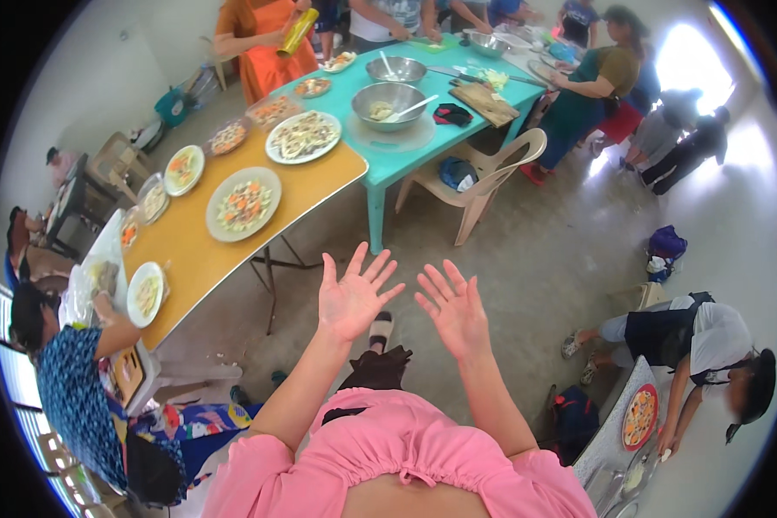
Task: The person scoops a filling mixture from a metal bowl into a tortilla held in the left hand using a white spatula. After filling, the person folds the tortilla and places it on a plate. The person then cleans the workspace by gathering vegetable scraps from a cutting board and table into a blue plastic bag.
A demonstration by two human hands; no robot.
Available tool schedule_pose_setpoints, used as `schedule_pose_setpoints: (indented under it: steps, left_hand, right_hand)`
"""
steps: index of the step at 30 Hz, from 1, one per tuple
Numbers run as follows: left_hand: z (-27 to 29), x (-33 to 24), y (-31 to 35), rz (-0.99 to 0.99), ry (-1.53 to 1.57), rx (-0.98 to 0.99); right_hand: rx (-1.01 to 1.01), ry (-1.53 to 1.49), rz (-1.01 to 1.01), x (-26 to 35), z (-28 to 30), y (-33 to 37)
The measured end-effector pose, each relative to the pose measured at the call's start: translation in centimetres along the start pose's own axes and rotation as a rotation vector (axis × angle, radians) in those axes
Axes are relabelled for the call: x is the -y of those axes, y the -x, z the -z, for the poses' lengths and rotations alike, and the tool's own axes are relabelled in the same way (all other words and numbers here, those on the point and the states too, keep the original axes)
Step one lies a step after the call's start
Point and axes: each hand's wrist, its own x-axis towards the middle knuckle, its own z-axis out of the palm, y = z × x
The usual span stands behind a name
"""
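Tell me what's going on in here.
The wearer's left hand and right hand are both empty, spread open above the floor. Ahead, plates of food stand on a brown table, and metal bowls on a turquoise one. A person in orange holds a yellow cylinder; at lower right, another person bends beside a red-rimmed dish.

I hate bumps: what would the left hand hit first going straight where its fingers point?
Maybe the near corner of the turquoise table, but depth is unclear: the left hand could pass above.
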Motion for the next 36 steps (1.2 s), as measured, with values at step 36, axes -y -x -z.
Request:
schedule_pose_setpoints:
  steps: [36]
  left_hand:
    - [-8.8,-2.0,-60.9,-0.338,-0.077,-0.100]
  right_hand:
    - [0.398,2.003,0.381,23.8,28.1,-72.9]
